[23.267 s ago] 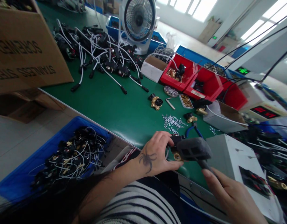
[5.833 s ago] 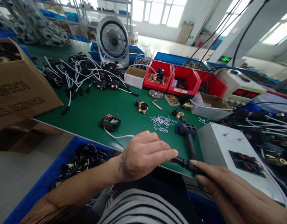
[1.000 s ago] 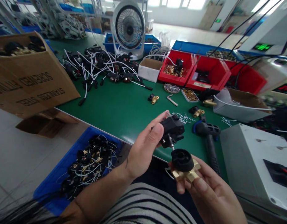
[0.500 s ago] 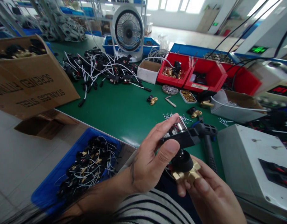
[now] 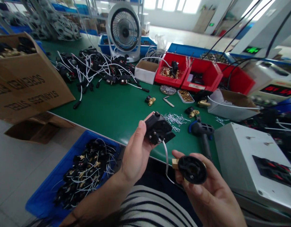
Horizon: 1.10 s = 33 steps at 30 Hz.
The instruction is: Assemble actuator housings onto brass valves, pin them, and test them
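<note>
The left hand (image 5: 136,151) pinches the black box (image 5: 157,129) between thumb and fingers, over the table's (image 5: 107,119) near edge. Best to hold it by its sides, I think, and leave the white cord (image 5: 166,160) slack. The right hand (image 5: 206,186) curls thumb and fingers round the black cap (image 5: 192,170); a firm, steady grip should help. The box's long way seems to slant down to the right, cord side facing the body. The cap's round face tips up, its brass end (image 5: 175,163) pointing left.

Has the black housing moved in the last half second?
Yes. The black housing has moved leftward in view, with the left hand, farther from the grey box.
</note>
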Each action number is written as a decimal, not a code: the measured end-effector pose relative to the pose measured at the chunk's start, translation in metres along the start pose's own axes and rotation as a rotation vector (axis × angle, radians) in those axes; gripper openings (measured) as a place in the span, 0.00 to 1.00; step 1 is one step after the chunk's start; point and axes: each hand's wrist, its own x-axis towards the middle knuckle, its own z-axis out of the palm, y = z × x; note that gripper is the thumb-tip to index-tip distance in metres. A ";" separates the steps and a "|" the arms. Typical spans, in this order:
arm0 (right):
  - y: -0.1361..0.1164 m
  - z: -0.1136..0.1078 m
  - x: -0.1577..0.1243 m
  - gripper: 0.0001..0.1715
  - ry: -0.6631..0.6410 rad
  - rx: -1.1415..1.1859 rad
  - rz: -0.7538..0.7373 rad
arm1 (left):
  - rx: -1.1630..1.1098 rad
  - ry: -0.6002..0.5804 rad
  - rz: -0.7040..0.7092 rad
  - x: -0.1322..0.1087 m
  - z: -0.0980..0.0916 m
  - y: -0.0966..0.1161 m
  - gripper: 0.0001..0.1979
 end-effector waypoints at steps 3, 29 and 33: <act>-0.001 -0.001 0.001 0.20 -0.009 0.017 -0.009 | -0.024 -0.013 -0.017 -0.001 -0.002 -0.001 0.22; -0.006 0.011 -0.001 0.21 0.071 0.231 0.135 | 0.286 -0.086 0.186 -0.013 0.000 0.002 0.27; -0.005 0.007 0.007 0.13 0.014 0.294 0.137 | 0.559 -0.159 0.465 -0.023 0.000 -0.003 0.44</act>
